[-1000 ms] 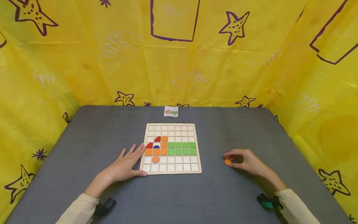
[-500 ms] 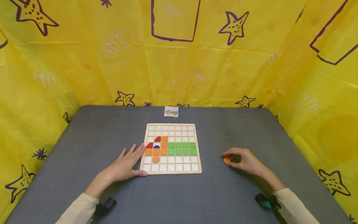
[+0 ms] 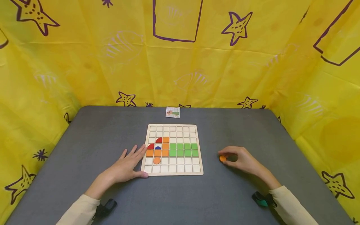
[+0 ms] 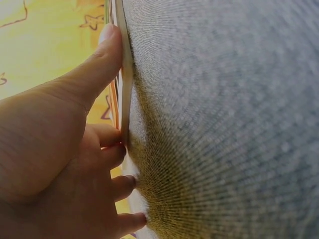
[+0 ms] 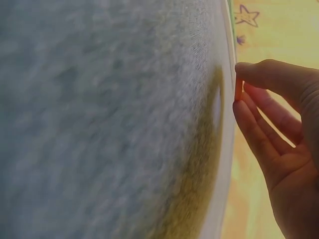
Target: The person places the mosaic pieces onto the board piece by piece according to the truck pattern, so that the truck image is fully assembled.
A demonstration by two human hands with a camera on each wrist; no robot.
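A wooden grid board [image 3: 180, 172] lies on the table, its cells partly filled with flat pieces. Green squares [image 3: 183, 150] form a two-row block at the right, beside orange squares [image 3: 166, 147], two red quarter-circles [image 3: 151, 146] and a blue half-circle [image 3: 158, 147]. One orange disc [image 3: 157, 160] sits in a cell below the orange row. My left hand [image 3: 125, 167] rests at the board's left edge, fingers spread and straight, thumb on its near corner. To the right of the board, my right hand [image 3: 243, 159] pinches another orange disc [image 3: 222, 158] between thumb and fingers, seen edge-on in the right wrist view.
A small picture card [image 3: 172, 112] lies behind the board, printed with a coloured grid pattern. The grey table [image 3: 112, 125] is bounded by yellow cloth walls [image 3: 180, 68] at the back and sides.
My right hand has moved slightly left and away from me, toward the board, carrying the orange disc. The left hand has stayed on the board's edge.
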